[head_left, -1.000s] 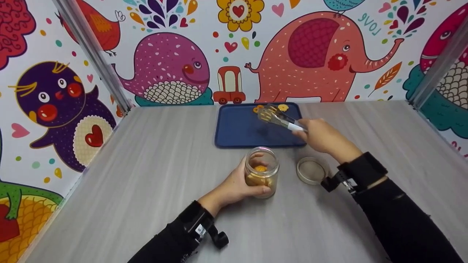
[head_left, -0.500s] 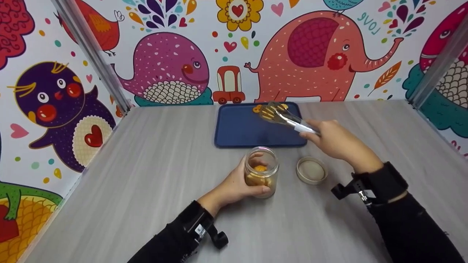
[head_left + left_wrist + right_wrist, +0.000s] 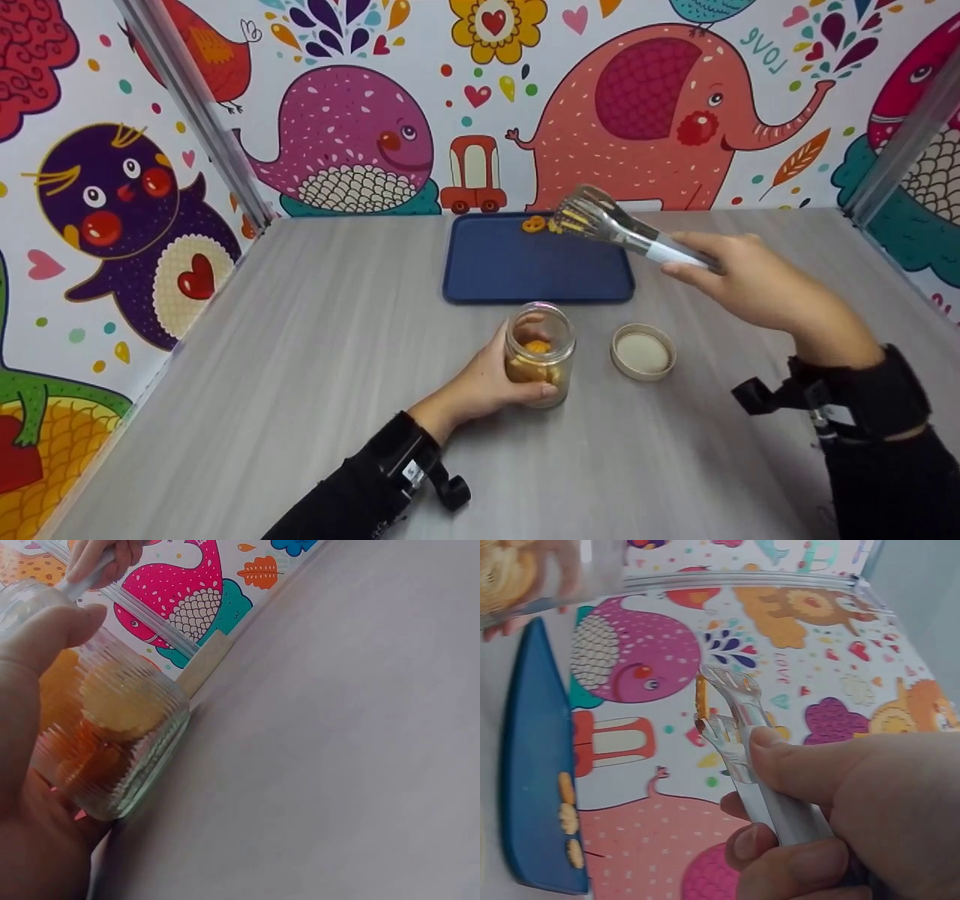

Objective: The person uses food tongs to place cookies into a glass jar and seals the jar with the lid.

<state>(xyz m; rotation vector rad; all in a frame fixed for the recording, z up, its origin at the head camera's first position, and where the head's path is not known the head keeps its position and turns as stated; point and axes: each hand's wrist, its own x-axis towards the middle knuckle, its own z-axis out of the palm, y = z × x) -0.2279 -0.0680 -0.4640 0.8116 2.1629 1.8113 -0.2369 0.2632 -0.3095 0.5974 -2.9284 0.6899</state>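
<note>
My left hand [image 3: 480,382] grips a clear glass jar [image 3: 561,360] standing without its lid, with orange and pale biscuits [image 3: 124,701] inside. In the left wrist view the thumb lies across the ribbed glass. My right hand [image 3: 757,281] holds a pair of metal tongs [image 3: 637,236] with pale grips, raised over the right part of the blue tray [image 3: 510,262]. Between the tong tips a thin orange-brown biscuit [image 3: 701,697] shows edge-on in the right wrist view. A ring-shaped biscuit [image 3: 533,224] lies at the tray's back edge, with others beside it partly behind the tongs.
A round pale lid [image 3: 643,352] lies on the grey table [image 3: 337,315] to the right of the jar. Behind the tray rises a wall [image 3: 480,97] printed with cartoon animals, and metal posts [image 3: 199,112] stand at the corners.
My right hand has moved right and lifted the tongs up from the biscuits at the tray's back, a biscuit now between their tips. The left hand and jar stay put.
</note>
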